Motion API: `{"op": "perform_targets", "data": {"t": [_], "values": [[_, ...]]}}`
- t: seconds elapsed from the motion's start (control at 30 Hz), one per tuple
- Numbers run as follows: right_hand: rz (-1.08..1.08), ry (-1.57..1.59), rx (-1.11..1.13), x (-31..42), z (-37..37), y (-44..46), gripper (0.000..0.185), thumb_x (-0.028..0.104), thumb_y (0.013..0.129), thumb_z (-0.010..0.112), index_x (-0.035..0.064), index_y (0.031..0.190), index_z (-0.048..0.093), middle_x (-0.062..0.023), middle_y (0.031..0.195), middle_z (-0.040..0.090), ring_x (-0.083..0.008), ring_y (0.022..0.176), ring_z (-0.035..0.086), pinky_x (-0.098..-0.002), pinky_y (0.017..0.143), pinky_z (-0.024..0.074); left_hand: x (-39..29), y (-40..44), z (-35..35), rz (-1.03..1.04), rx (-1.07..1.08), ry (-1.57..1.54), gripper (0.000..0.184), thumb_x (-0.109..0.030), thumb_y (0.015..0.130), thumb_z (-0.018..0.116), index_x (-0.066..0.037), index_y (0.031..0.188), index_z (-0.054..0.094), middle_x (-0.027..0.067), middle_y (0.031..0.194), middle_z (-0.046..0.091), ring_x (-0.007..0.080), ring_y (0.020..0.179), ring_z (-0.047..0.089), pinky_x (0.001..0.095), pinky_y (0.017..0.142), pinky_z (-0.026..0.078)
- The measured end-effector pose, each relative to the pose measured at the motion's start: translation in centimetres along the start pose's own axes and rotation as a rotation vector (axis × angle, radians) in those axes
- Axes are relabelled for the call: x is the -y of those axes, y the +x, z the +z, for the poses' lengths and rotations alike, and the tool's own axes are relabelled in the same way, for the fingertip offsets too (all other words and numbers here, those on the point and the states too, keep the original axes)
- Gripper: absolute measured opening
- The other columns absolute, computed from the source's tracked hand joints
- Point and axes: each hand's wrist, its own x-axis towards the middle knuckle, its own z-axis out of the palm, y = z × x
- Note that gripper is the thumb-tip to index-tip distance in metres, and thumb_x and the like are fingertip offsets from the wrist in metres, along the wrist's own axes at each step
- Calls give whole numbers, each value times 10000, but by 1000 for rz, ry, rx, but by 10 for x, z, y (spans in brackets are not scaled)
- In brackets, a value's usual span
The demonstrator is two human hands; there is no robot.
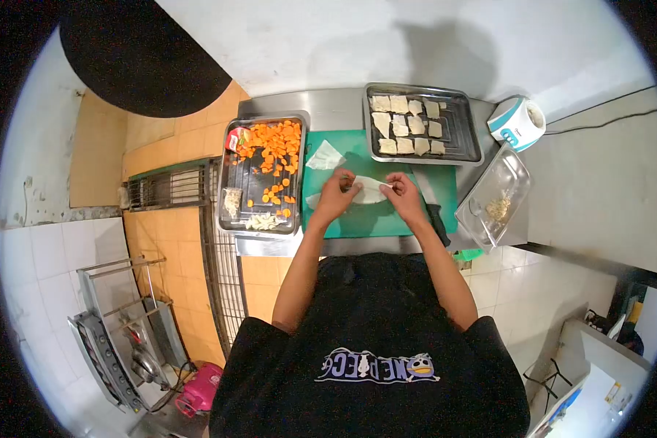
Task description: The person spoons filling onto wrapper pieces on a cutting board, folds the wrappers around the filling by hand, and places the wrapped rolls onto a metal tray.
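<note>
A pale, thin, flexible sheet [370, 190] is stretched between my two hands over the green cutting board [387, 226]. Its left end is pinched in the fingers of my left hand [336, 197], its right end in those of my right hand [404, 198]. Another pale sheet [325, 155] lies flat at the board's upper left, and a smaller piece shows partly behind my left hand. Just right of my right hand rests a knife [437, 221], black handle toward me, its blade pointing away.
At left stands a metal tray [222, 186] with chopped carrots [274, 142], a red packet [237, 139] and pale chopped pieces. A second tray [423, 160] holds rows of pale squares [399, 104]. Right are a clear container [515, 171] and a white-and-teal appliance [517, 123].
</note>
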Motion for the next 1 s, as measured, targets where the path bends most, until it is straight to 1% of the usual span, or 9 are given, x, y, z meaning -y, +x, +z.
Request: {"op": "perform_targets", "data": {"t": [0.07,0.17,0.4,0.6,0.67,0.73,0.8,0.87,1.0], "values": [[51,98,-16,7,-12,-17,291,119,945,789,46,1189,648,-32,980,705,-103,842,657,-272,755,529,-20,-4,17,-118,-14,-279,223,-102,947,777,-58,1112,635,61,1017,716,172,960,690,334,803,550],[60,198,-48,3,-23,-26,293,106,963,771,44,1223,653,-34,986,709,-92,838,649,-251,749,521,-23,-7,42,-140,-54,-395,165,-71,952,760,-49,1074,650,31,992,713,116,905,654,298,791,536],[-46,51,-22,-6,-45,-25,179,38,974,701,28,1136,776,-46,993,767,-107,842,674,-261,761,539,-20,-10,53,-23,140,-177,307,-27,937,754,-53,1241,713,20,992,710,84,827,610,268,698,501],[-176,-344,-47,-6,-54,-27,210,43,907,717,59,1095,807,-146,1036,781,-209,811,720,-333,749,565,-13,-13,61,105,155,155,471,-17,864,785,-82,1322,700,147,1175,742,216,769,640,363,720,535],[-166,-424,-23,-4,-53,-28,207,43,908,719,31,1099,799,-142,1024,771,-202,784,702,-334,738,562,-16,-13,63,139,183,247,517,-28,820,800,-85,1322,692,168,1277,708,336,921,690,427,826,565],[-166,-500,-2,-5,-52,-24,209,42,909,721,4,1102,790,-138,1013,760,-196,757,685,-335,727,559,-6,-11,64,229,161,344,536,-35,810,803,-93,1330,683,157,1310,695,355,1026,680,441,887,562],[-263,-605,-28,-7,-50,-22,215,61,828,730,43,1033,792,-187,1003,744,-359,862,716,-438,835,578,-3,-12,65,316,137,443,556,-43,801,807,-101,1338,673,147,1344,683,375,1130,669,456,948,559],[-254,-630,-16,-8,-48,-21,202,62,825,731,42,1018,787,-186,1013,738,-374,909,710,-457,869,571,-8,-14,65,245,140,519,566,-73,800,816,-123,1343,664,133,1387,643,379,1234,633,467,1032,535],[-233,-739,19,-6,-48,-19,212,74,824,741,40,1031,775,-182,1088,712,-393,1009,694,-481,934,561,-17,-20,65,198,118,567,582,-90,785,837,-143,1339,666,103,1377,616,364,1241,623,485,1018,533]]}}
